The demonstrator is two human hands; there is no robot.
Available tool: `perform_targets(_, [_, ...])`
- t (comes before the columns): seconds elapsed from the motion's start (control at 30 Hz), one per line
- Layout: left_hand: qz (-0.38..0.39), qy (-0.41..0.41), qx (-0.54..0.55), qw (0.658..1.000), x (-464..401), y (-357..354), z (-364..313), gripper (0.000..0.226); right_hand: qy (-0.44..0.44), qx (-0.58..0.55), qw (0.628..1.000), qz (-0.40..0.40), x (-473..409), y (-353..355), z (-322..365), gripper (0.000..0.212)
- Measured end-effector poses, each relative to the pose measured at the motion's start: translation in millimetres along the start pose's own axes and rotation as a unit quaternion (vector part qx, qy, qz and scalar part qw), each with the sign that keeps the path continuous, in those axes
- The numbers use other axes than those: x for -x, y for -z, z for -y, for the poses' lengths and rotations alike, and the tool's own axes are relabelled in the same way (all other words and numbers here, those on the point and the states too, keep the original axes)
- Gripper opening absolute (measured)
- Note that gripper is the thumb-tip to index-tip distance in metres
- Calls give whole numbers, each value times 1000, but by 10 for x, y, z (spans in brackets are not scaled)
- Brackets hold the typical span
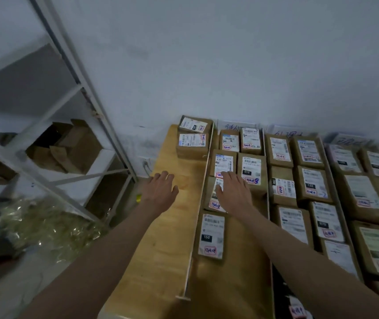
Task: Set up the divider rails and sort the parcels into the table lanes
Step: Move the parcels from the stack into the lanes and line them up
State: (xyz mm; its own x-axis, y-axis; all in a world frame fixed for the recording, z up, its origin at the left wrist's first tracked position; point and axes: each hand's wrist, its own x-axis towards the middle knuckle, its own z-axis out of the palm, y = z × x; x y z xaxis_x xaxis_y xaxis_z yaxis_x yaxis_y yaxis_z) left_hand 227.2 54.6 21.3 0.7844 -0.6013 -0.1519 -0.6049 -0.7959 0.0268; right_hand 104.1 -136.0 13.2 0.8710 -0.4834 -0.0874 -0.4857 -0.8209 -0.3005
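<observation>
Pale wall backs a wooden table [161, 226] whose right part is packed with brown parcels in lanes, while its left lane is bare but for two stacked parcels [192, 137] at the far edge. A thin divider rail [201, 203] runs from near edge to far edge between that lane and the next. The right hand [232, 192] lies flat, fingers spread, on a labelled parcel [215, 194] just right of the rail; the left hand [161, 192] hovers or rests open over the bare lane, holding nothing. A sideways push could probably tip the thin rail or shove neighbouring parcels out of line. Motion blur smears most labels, the handwritten lane signs at the wall are unreadable, and the table's right side is cut off.
</observation>
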Motion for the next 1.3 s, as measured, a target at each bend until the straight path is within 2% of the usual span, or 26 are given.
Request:
perform_targets(0.13, [16,-27,6,999,-577,-57,256,49,-51,-19,999,9,-459,-122,207,48])
perform_targets(0.33, [23,-46,31,998,-1372,-172,491,48,-82,-33,996,18,-1171,-387,338,38])
perform_targets(0.47, [19,-60,58,996,-1869,-293,506,48,-99,-22,994,36,-1625,-518,390,45])
perform_targets(0.73, [15,-100,82,992,-2313,-672,421,51,-68,28,992,99,-2231,-864,388,62])
perform_targets(0.9, [2,-105,87,991,-2360,-777,493,47,-28,75,994,72,-2186,-1002,356,59])
perform_targets(1.03, [-23,-65,97,993,-2406,-767,613,44,32,51,997,50,-2075,-1080,515,52])
perform_targets(1.17, [25,57,174,983,-2529,-752,708,52,86,-51,995,21,-2079,-1075,721,37])
perform_targets(1.3, [62,121,263,955,-2581,-762,699,62,-60,-156,986,4,-2320,-1036,685,52])
